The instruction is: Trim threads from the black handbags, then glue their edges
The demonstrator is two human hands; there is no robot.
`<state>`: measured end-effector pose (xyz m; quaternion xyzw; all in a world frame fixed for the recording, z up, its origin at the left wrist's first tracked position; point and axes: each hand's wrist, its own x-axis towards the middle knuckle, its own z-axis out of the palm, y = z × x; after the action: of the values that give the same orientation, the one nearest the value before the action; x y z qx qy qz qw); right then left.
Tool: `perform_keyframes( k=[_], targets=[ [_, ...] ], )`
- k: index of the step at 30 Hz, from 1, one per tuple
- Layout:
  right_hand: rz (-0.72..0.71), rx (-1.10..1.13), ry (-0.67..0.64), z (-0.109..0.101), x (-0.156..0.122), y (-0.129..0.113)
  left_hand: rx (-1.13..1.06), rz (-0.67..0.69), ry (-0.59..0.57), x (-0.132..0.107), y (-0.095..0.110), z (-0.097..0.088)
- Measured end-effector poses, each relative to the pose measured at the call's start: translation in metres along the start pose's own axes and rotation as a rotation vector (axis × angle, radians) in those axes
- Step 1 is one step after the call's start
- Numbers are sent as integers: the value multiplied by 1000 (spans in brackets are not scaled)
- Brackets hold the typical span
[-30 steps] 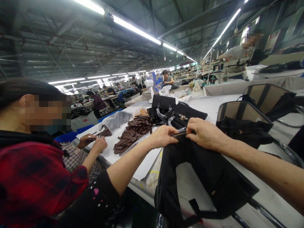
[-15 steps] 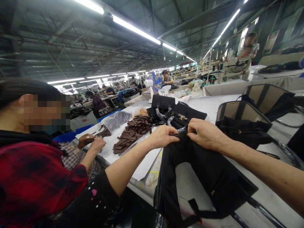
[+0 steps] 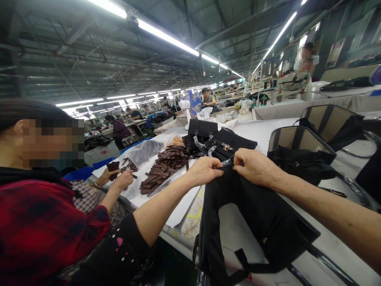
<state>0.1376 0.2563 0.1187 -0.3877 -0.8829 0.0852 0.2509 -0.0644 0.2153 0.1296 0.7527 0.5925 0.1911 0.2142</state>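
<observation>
Two hands of mine meet at the top edge of one black cloth (image 3: 258,198), which lies in front of me on the pale surface (image 3: 235,226). The fingers of my left hand (image 3: 205,171) are pinched together on that edge, thumb against forefinger, with no gap I can see. My right hand (image 3: 253,165) pinches the same edge just beside it, its fingers bent down over the cloth; only a short stretch of edge shows between the two.

The left side of the cloth runs beside the near edge of the surface. Through the cloth's large opening I see pale surface, and more of it shows as a band on the right, between the cloth and two lined bags (image 3: 320,165). Another stretch lies at the back, between those and two black handbags (image 3: 241,139) just beyond my fingers. The handbags sit close together, so the tightest room is directly ahead. I count one zip pull (image 3: 264,240) on the cloth and two shiny handles (image 3: 327,262) by its lower right edge.

To my left is one heap of brown strips (image 3: 165,169), too many to count, with one clear plastic sheet (image 3: 145,153) behind it. One co-worker sits there, two hands (image 3: 123,180) near a few more strips, well apart from mine. One blue fan (image 3: 193,103) stands at the far end.
</observation>
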Motion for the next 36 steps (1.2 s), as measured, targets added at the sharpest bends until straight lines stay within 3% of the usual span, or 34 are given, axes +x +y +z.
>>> perform_keyframes(
  k=[11,18,22,25,28,31,36],
  targets=[
    [112,196,9,2,6,6,224,60,88,-1,19,-2],
    [226,385,-26,-29,11,23,276,44,92,-3,13,-5],
    [110,226,-174,-35,6,12,265,65,74,-2,13,-5],
    [9,88,-249,-22,8,2,270,76,90,-2,16,-4],
    [-7,48,-228,-6,15,-5,285,80,116,-1,16,-4],
    [39,37,-185,2,18,-9,210,27,117,1,9,-4],
    [110,200,-238,-4,5,-5,-199,-97,-14,-12,-9,-5]
  ],
)
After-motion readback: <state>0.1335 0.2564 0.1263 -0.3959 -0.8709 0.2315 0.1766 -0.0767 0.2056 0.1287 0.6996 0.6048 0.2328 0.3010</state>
